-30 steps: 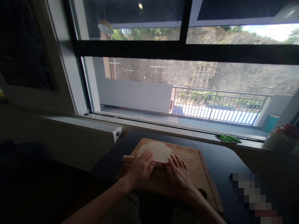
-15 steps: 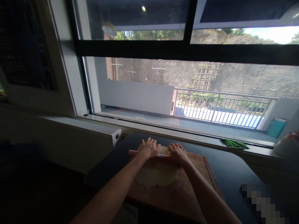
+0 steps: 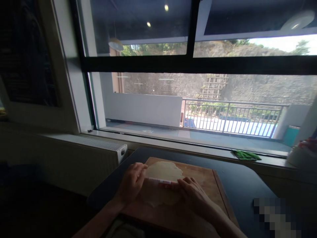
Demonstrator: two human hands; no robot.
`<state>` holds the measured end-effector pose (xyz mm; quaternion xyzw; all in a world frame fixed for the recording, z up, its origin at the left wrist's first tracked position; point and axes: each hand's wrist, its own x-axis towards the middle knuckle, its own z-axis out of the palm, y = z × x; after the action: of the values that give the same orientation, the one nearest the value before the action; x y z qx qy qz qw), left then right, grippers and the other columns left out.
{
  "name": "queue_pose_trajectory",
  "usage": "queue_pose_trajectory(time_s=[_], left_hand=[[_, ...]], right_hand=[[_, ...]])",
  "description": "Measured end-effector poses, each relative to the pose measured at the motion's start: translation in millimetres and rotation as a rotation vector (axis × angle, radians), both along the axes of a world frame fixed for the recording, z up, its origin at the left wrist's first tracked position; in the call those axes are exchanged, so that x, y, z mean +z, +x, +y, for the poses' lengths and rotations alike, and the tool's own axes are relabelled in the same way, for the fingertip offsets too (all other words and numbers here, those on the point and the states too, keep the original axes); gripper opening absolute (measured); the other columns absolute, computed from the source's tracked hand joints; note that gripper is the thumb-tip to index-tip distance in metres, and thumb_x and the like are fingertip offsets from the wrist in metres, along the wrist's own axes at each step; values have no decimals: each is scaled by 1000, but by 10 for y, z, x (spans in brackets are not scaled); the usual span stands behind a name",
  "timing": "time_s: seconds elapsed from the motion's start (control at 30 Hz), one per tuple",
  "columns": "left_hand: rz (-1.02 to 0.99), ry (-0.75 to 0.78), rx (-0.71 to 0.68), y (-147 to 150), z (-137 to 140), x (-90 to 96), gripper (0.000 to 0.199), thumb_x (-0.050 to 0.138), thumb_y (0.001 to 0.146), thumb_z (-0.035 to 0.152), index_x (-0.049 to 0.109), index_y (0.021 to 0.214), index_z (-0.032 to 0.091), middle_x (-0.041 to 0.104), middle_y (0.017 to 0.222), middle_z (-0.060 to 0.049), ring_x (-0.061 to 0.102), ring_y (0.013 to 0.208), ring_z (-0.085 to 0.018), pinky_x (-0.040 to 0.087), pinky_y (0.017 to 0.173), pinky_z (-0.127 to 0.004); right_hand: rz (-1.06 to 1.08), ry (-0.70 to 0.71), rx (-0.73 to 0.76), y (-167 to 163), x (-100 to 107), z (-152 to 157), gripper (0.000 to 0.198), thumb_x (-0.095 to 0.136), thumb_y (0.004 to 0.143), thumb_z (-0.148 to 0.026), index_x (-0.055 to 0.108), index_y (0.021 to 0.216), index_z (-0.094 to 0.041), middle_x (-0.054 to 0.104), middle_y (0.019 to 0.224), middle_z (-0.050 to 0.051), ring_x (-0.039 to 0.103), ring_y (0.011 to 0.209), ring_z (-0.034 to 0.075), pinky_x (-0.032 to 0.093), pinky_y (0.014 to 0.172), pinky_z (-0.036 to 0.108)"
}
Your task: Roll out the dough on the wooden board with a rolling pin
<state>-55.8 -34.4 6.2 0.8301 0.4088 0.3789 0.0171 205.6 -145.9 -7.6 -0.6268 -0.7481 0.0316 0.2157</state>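
Observation:
A rolling pin with a printed label lies across a thin sheet of pale dough. The dough is spread on a wooden board, its edge uneven. At the pin's left end my left hand is closed over it, fingers curled and pointing right. My right hand covers the other end, with bent fingers resting on top. Both ends of the pin are hidden beneath my hands. Part of the dough shows beyond the pin, and another part lies in shadow on the near side.
The board sits on a dark table with rounded corners. Behind it runs a windowsill with a green cloth. A radiator stands left of the table. A pixelated object is at the table's right side.
Both hands and the rolling pin have come nearer to me across the dough, uncovering its far part. My left hand has shifted left and curled more. The camera view has tilted slightly upward.

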Motion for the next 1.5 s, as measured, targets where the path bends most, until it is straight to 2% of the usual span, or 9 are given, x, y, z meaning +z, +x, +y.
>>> queue_pose_trajectory(time_s=[0.1, 0.2, 0.37, 0.53, 0.73, 0.93, 1.1, 1.37, 1.5], left_hand=[[63, -121, 171, -89, 283, 28, 33, 31, 90, 35, 61, 87, 20, 66, 95, -7, 60, 92, -19, 46, 84, -32], [284, -353, 322, -49, 458, 7, 43, 34, 85, 52, 61, 79, 19, 68, 87, -9, 64, 82, -24, 46, 77, -38], [519, -397, 393, 213, 578, 47, 64, 36, 75, 67, 68, 89, 13, 65, 106, -21, 56, 105, -38, 39, 88, -50], [566, -407, 377, 365, 676, 91, 67, 42, 70, 66, 70, 95, 11, 60, 116, -23, 49, 115, -39, 37, 93, -50], [570, -471, 335, 306, 725, 143, 57, 47, 66, 66, 70, 81, 16, 64, 108, -20, 56, 106, -36, 43, 84, -44], [509, -630, 245, 336, 864, 205, 44, 60, 56, 60, 64, 61, 17, 66, 70, -8, 62, 76, -28, 43, 64, -32], [390, -759, 105, 422, 946, 125, 22, 64, 51, 38, 60, 55, 17, 57, 53, 1, 56, 56, -17, 35, 48, -24], [144, -734, 21, 506, 821, -2, 25, 60, 59, 31, 64, 78, 15, 65, 69, 1, 59, 62, -15, 42, 53, -22], [93, -590, 37, 638, 560, -18, 23, 45, 79, 31, 61, 76, 15, 65, 77, -4, 60, 70, -17, 43, 58, -24]], right_hand=[[-31, -14, -59, 189, 27, 240, 25, 36, 91, -24, 59, 99, -23, 58, 103, 6, 51, 96, 18, 38, 84, 27], [-50, 3, -177, 427, -24, 405, 30, 33, 91, -23, 58, 108, -21, 58, 107, 8, 51, 100, 20, 36, 87, 29], [-117, 42, -338, 835, -192, 305, 31, 35, 90, -27, 59, 109, -22, 58, 108, 9, 50, 102, 23, 32, 90, 33], [-136, 96, -353, 980, -233, 154, 34, 34, 90, -28, 58, 113, -19, 58, 111, 11, 47, 107, 24, 29, 93, 33], [-118, 130, -408, 888, -208, 158, 32, 36, 90, -26, 58, 112, -19, 57, 112, 9, 45, 107, 24, 28, 94, 32], [-143, 106, -450, 790, -171, 128, 31, 37, 90, -24, 56, 115, -20, 57, 111, 8, 45, 106, 23, 28, 93, 31], [-193, 133, -466, 775, -195, 121, 32, 36, 91, -23, 55, 116, -18, 57, 108, 8, 47, 100, 23, 28, 92, 32], [-205, 141, -461, 779, -214, 119, 31, 34, 91, -20, 55, 114, -18, 58, 106, 9, 47, 99, 24, 29, 90, 32], [-196, 160, -458, 772, -202, 109, 32, 32, 91, -19, 56, 112, -19, 58, 106, 9, 46, 103, 24, 29, 91, 32]])
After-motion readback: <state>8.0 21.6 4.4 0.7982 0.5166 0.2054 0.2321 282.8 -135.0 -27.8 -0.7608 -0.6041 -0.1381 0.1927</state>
